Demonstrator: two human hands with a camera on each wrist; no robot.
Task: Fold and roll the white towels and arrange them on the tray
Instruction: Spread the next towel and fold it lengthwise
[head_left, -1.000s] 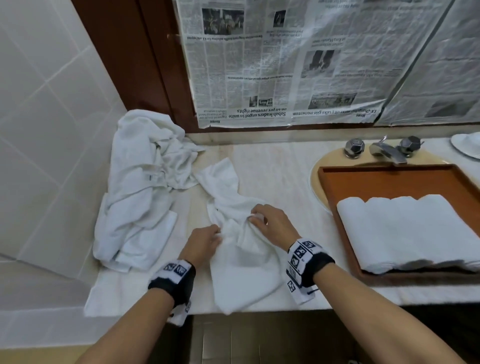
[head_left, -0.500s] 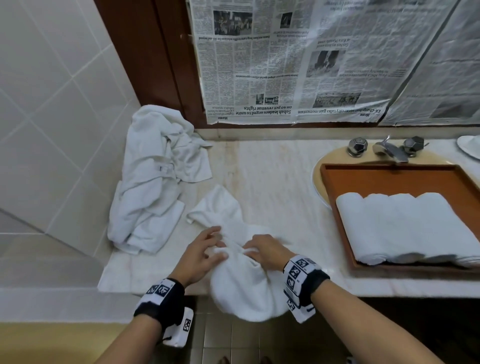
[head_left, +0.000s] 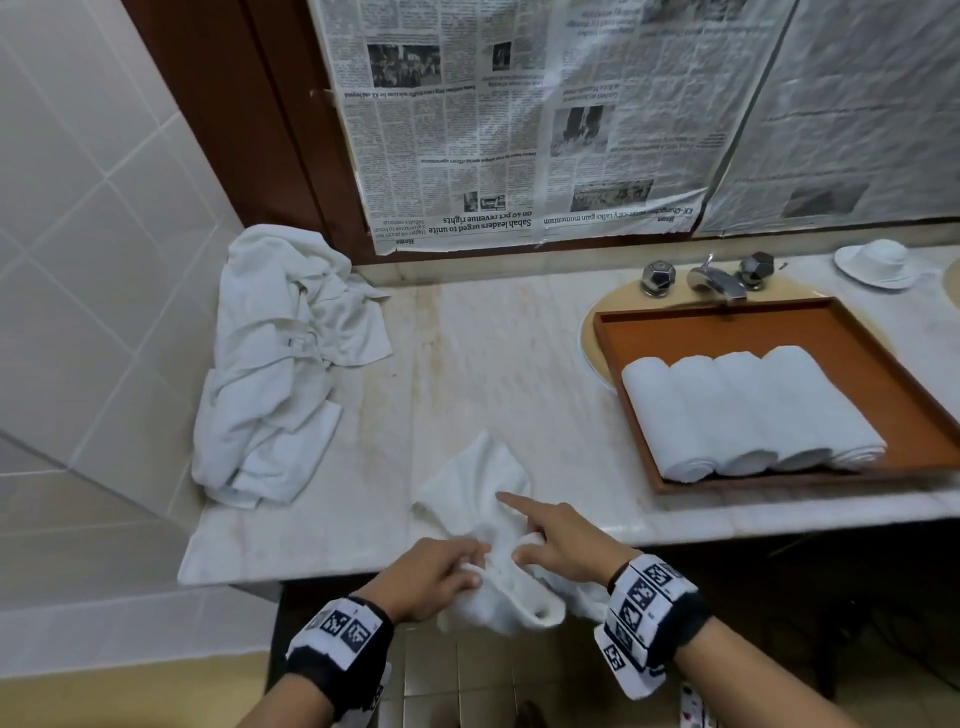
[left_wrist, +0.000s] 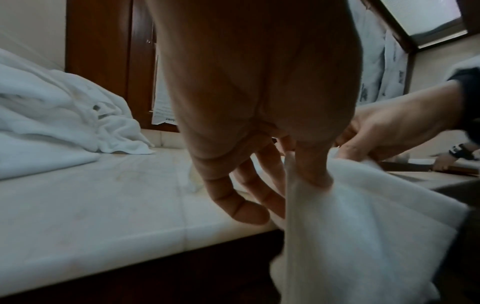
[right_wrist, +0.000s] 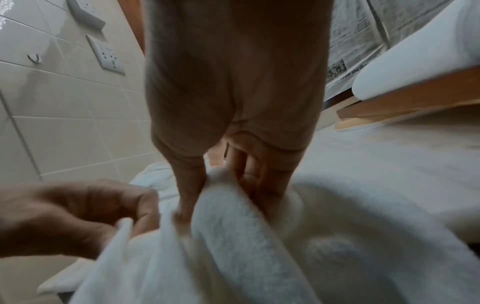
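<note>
Towel (head_left: 480, 488) number five, a loose white one, straddles the front edge of the surface (head_left: 488, 364) near its middle: one crumpled corner lies on the marble pointing toward the back wall, the rest hangs over the edge toward the floor, so its long axis runs front to back. Both hands grip it at the edge. The left hand (head_left: 426, 577) pinches a fold between thumb and curled fingers, as the left wrist view (left_wrist: 309, 170) confirms. The right hand (head_left: 558, 545) has its thumb and lower fingers closed round the cloth, seen also in the right wrist view (right_wrist: 233, 181), while its forefinger sticks out straight over the towel's resting part.

Four rolled towels (head_left: 748, 410) lie side by side, touching, in the brown tray (head_left: 779, 325) at the right end of the surface; their long axes run front to back, spiral ends facing the tray's front rim. The tray sits over the sink below one tap (head_left: 714, 278) with two knobs. One heap of unfolded white towels (head_left: 280, 364) fills the back left corner against the tiled wall; how many it holds cannot be told. One white dish (head_left: 878, 262) stands at the back right.
</note>
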